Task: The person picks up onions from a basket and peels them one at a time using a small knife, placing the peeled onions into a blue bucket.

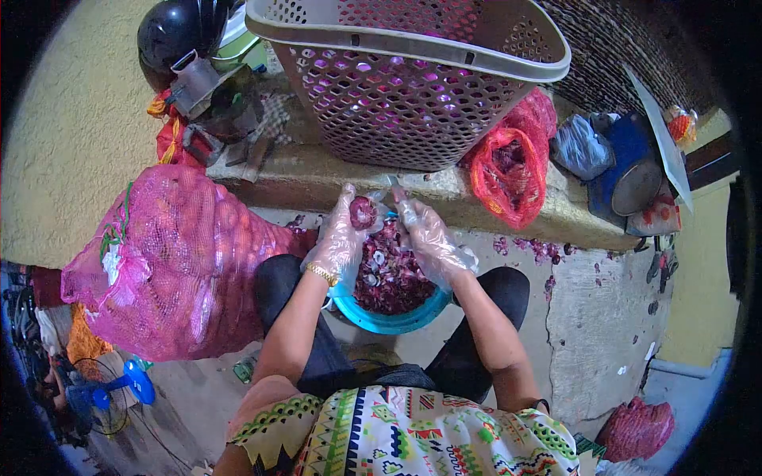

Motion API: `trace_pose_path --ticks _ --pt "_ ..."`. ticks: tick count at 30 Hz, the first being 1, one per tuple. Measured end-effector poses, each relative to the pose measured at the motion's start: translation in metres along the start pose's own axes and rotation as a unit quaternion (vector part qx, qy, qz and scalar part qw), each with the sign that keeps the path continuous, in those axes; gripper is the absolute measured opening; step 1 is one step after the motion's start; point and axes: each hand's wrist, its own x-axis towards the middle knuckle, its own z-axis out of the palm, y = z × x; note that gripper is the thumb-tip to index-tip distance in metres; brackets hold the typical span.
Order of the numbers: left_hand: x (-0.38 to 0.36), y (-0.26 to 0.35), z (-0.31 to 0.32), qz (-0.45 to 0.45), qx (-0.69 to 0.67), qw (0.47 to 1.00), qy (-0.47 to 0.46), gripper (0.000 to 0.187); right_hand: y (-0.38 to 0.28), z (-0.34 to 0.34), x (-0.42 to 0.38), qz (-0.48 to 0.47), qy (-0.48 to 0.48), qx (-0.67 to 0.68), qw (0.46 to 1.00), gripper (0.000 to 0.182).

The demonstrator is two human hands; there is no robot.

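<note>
A red onion (363, 213) is held in my left hand (341, 238), which wears a clear plastic glove. My right hand (431, 242), gloved the same way, is closed around a small knife (395, 189) whose blade points up and away from me. Both hands are above a blue basin (389, 324) between my knees. Onion skins and trimmings (389, 278) fill much of the basin. The onion and the blade are a short way apart.
A tall perforated basket (397, 103) stands on the concrete ledge (294, 170) ahead. Left is a large pink mesh sack of onions (190, 262); right, a red mesh bag (512, 170) lies on the ledge. Skins litter the floor (591, 317). A blue fan (139, 381) is at lower left.
</note>
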Motion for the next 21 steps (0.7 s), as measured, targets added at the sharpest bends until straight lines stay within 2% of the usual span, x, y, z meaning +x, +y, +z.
trace_pose_path --ticks 1,3,4,6,7,9,11,13,15,16,18,21 --pt "0.008 -0.004 -0.006 -0.011 -0.025 1.0 -0.004 0.043 0.007 -0.002 0.004 0.0 0.0 0.0 1.0 0.042" --pt "0.015 -0.008 -0.011 -0.021 -0.049 0.999 -0.008 0.044 0.014 -0.003 0.009 -0.148 -0.01 -0.052 0.988 0.039" --pt "0.015 -0.009 -0.01 -0.016 -0.048 0.999 0.003 0.044 0.007 -0.002 0.006 -0.147 -0.01 -0.052 0.988 0.039" --pt "0.007 -0.005 -0.003 -0.011 -0.047 0.999 0.013 0.044 -0.01 -0.002 -0.003 -0.05 0.012 -0.063 0.997 0.032" --pt "-0.005 0.002 0.006 -0.016 -0.034 0.999 0.004 0.045 -0.006 -0.005 0.001 -0.05 0.012 -0.063 0.997 0.032" --pt "-0.008 0.004 0.007 -0.021 -0.021 1.0 -0.005 0.045 0.005 -0.012 0.009 -0.227 -0.006 -0.201 0.953 0.031" --pt "0.003 0.0 -0.006 -0.044 -0.018 0.997 -0.063 0.05 0.01 -0.013 0.01 -0.219 -0.005 -0.209 0.953 0.033" --pt "0.01 -0.002 -0.009 -0.04 -0.007 0.998 -0.057 0.053 0.016 -0.014 0.011 -0.213 -0.004 -0.217 0.953 0.035" --pt "0.011 -0.003 -0.009 -0.036 0.003 0.998 -0.052 0.055 0.025 -0.018 0.016 -0.277 -0.002 -0.265 0.923 0.055" --pt "0.008 -0.002 -0.005 -0.032 0.01 0.998 -0.045 0.055 0.014 -0.015 0.009 -0.277 -0.002 -0.265 0.923 0.055" --pt "0.006 -0.002 -0.002 -0.03 0.018 0.999 -0.038 0.055 -0.007 -0.013 -0.007 -0.246 0.029 -0.431 0.868 0.065" --pt "0.004 0.0 -0.004 -0.034 0.058 0.997 -0.042 0.054 -0.009 -0.013 -0.01 -0.271 0.035 -0.465 0.842 0.068"
